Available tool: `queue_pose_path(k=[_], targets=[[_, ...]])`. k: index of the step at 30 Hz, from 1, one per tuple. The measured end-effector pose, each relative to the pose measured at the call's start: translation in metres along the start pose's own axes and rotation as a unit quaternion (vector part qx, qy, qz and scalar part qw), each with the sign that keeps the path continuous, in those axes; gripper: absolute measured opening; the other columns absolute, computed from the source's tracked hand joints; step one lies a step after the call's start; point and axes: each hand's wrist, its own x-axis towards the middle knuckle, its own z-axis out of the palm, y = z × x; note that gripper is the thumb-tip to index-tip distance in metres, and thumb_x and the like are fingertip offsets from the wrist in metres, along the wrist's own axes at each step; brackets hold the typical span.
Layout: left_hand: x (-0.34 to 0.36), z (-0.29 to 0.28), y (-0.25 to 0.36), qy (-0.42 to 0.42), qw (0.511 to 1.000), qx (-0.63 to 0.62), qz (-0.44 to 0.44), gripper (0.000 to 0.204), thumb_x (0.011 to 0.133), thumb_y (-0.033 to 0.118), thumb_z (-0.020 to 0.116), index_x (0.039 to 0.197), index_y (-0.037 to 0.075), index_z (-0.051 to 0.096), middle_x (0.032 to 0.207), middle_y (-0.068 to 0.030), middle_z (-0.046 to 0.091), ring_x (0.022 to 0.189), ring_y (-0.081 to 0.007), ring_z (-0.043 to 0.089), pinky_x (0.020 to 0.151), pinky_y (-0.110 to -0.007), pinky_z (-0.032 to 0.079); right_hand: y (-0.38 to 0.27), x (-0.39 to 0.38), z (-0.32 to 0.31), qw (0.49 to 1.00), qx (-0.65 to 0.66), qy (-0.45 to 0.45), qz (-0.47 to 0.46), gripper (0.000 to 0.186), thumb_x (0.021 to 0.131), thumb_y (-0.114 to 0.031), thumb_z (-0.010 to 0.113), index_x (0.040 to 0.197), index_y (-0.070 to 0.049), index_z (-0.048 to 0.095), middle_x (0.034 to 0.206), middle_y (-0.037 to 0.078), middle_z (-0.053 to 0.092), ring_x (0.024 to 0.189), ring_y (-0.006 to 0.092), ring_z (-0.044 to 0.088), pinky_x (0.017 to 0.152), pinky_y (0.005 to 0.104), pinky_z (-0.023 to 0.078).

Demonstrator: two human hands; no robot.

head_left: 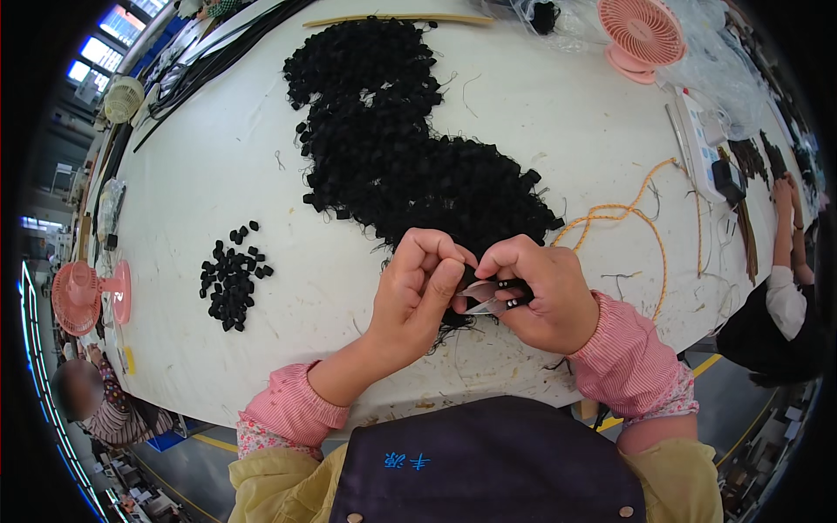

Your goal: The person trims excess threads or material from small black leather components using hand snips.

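At the centre, my right hand (536, 296) grips small black-handled snips (485, 296), their metal blades pointing left toward my left hand (411, 296). The fingers of my left hand are curled and pinched beside the blade tips; what they hold is hidden. Both hands are over the near end of a long, dense heap of small black cube-like pieces with loose threads (375, 148). A smaller pile of similar black pieces (231, 283) lies on the white table (174, 192) to the left.
Pink fans (636, 35) (78, 296) stand back right and left. An orange cord (610, 209), power strip (697, 139), plastic bags (715, 78), wooden strip (392, 19) and dark strips (200, 70) lie around. Co-workers sit at the right (776, 322) and lower left (113, 401).
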Motion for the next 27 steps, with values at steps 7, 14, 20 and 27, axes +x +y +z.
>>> queue_pose_path(k=[7, 14, 20, 27], targets=[[-0.001, 0.000, 0.001, 0.013, 0.998, 0.053, 0.021, 0.013, 0.100, 0.015, 0.046, 0.105, 0.004, 0.042, 0.100, -0.0079, 0.058, 0.080, -0.0063, 0.054, 0.069, -0.020, 0.046, 0.000, 0.001, 0.001, 1.000, 0.005, 0.011, 0.020, 0.030, 0.074, -0.002, 0.067, 0.098, -0.008, 0.050, 0.070, 0.005, 0.063, 0.062, 0.0218, 0.065, 0.053, 0.0302, 0.048], [0.000, 0.004, -0.001, 0.037, 0.995, 0.063, 0.065, 0.013, 0.099, 0.013, 0.047, 0.104, 0.002, 0.043, 0.095, -0.0089, 0.061, 0.073, -0.0066, 0.055, 0.062, -0.020, 0.046, 0.002, -0.001, 0.005, 0.999, 0.045, 0.025, 0.016, 0.029, 0.076, -0.005, 0.067, 0.099, -0.008, 0.050, 0.070, 0.005, 0.063, 0.060, 0.0213, 0.065, 0.052, 0.0299, 0.047], [0.000, 0.001, -0.001, 0.059, 0.994, 0.072, 0.048, 0.010, 0.099, 0.011, 0.046, 0.103, 0.003, 0.042, 0.090, -0.0080, 0.058, 0.069, -0.0066, 0.051, 0.061, -0.020, 0.044, -0.004, 0.007, -0.009, 0.999, 0.012, 0.028, 0.017, 0.031, 0.077, -0.015, 0.073, 0.102, -0.009, 0.056, 0.072, 0.005, 0.064, 0.059, 0.0189, 0.063, 0.053, 0.0282, 0.048], [0.000, -0.003, -0.003, 0.017, 0.997, 0.064, 0.046, 0.010, 0.100, 0.012, 0.044, 0.105, 0.004, 0.040, 0.096, -0.0086, 0.056, 0.076, -0.0081, 0.053, 0.063, -0.020, 0.045, -0.002, 0.008, -0.017, 0.998, -0.053, 0.037, 0.012, 0.016, 0.081, -0.023, 0.070, 0.090, -0.012, 0.066, 0.069, 0.004, 0.063, 0.058, 0.0202, 0.061, 0.051, 0.0294, 0.046]])
